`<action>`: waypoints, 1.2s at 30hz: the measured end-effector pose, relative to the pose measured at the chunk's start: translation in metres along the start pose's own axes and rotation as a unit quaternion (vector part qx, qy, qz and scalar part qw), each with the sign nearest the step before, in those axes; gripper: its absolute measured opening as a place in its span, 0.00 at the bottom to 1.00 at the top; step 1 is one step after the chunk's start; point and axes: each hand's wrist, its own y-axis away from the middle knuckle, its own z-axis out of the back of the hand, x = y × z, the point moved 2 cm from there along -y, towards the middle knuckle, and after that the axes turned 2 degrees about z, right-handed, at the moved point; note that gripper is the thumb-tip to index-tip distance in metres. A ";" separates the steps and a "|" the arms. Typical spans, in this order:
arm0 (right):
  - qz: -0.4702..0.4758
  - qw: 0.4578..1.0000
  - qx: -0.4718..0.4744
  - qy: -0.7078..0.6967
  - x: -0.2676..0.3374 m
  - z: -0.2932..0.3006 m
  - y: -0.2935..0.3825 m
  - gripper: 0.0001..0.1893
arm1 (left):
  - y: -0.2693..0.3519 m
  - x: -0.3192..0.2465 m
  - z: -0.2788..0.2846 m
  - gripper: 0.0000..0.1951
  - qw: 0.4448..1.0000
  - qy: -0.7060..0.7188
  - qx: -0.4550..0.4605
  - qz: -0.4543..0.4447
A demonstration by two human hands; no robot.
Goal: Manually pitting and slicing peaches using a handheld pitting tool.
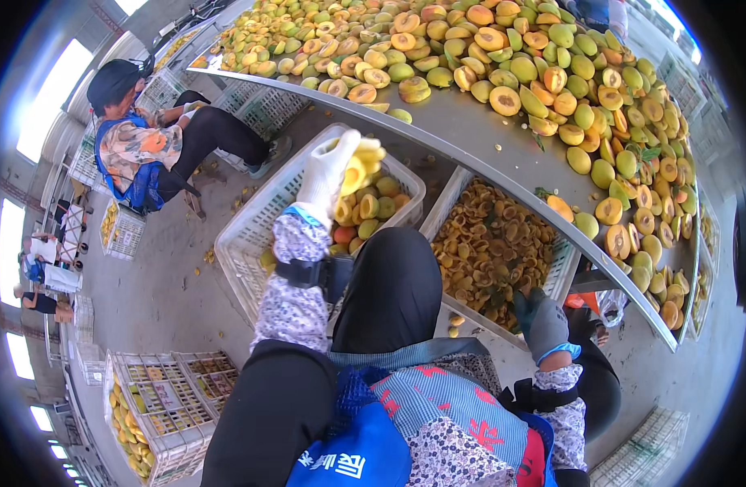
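My left hand (pixel 327 167), in a white glove, is raised over a white plastic crate (pixel 260 210). It grips several yellow halves of stone fruit (pixel 359 171), perhaps apricots or peaches. Below them, fruit (pixel 373 207) in green, yellow and red tones lies in that crate. My right hand (pixel 544 325), in a grey glove, is low at the near right edge of a second white crate (pixel 449 198). Small brown pieces (pixel 494 243), which look like pits or hollow fruit scraps, fill this crate. The right fingers are dark and partly hidden, so their grip is unclear.
A metal table (pixel 458 131) heaped with halved fruit (pixel 500 100) slants across the front, its edge above both crates. At left sits a co-worker (pixel 135 140) beside a fruit crate (pixel 123 234). Stacked crates (pixel 166 402) of fruit stand behind at left, another crate (pixel 643 450) at lower right.
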 end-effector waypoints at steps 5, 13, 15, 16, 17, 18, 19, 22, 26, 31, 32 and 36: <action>0.039 0.999 -0.017 0.024 0.011 -0.017 -0.001 0.18 | -0.047 0.066 0.052 0.26 0.810 -0.584 -0.009 0.051; 0.020 0.994 0.090 -0.058 0.006 -0.040 -0.015 0.19 | -0.148 0.182 0.027 0.26 0.794 -0.593 -0.117 -0.058; -0.005 0.992 0.106 -0.070 0.003 -0.049 -0.022 0.18 | -0.127 0.165 0.042 0.23 0.810 -0.585 -0.050 -0.017; 0.000 0.991 0.114 -0.068 0.008 -0.052 -0.026 0.18 | -0.120 0.163 0.057 0.23 0.809 -0.585 -0.055 -0.009; 0.007 0.990 0.124 -0.071 0.014 -0.052 -0.029 0.18 | -0.110 0.161 0.072 0.22 0.810 -0.586 -0.030 -0.022; 0.009 0.989 0.128 -0.074 0.018 -0.051 -0.032 0.17 | -0.105 0.158 0.083 0.20 0.810 -0.585 -0.001 -0.042; 0.013 0.990 0.124 -0.071 0.017 -0.057 -0.033 0.16 | -0.095 0.160 0.099 0.18 0.817 -0.572 -0.007 -0.075; 0.012 0.986 0.133 -0.098 0.035 -0.058 -0.040 0.17 | -0.060 0.168 0.144 0.23 0.746 -0.660 0.011 -0.084; -0.025 0.991 0.118 -0.051 0.035 -0.054 -0.034 0.18 | -0.012 0.199 0.195 0.29 0.757 -0.651 0.021 -0.049; 0.051 0.994 0.081 -0.049 0.021 -0.046 -0.024 0.16 | -0.002 0.183 0.234 0.18 0.654 -0.733 0.088 0.162; 0.030 0.995 0.088 -0.036 0.022 -0.046 -0.024 0.16 | -0.023 0.178 0.232 0.18 0.607 -0.770 0.022 0.195; 0.121 0.989 0.079 0.041 0.009 -0.057 -0.019 0.16 | -0.074 0.105 0.104 0.21 0.800 -0.600 0.002 -0.006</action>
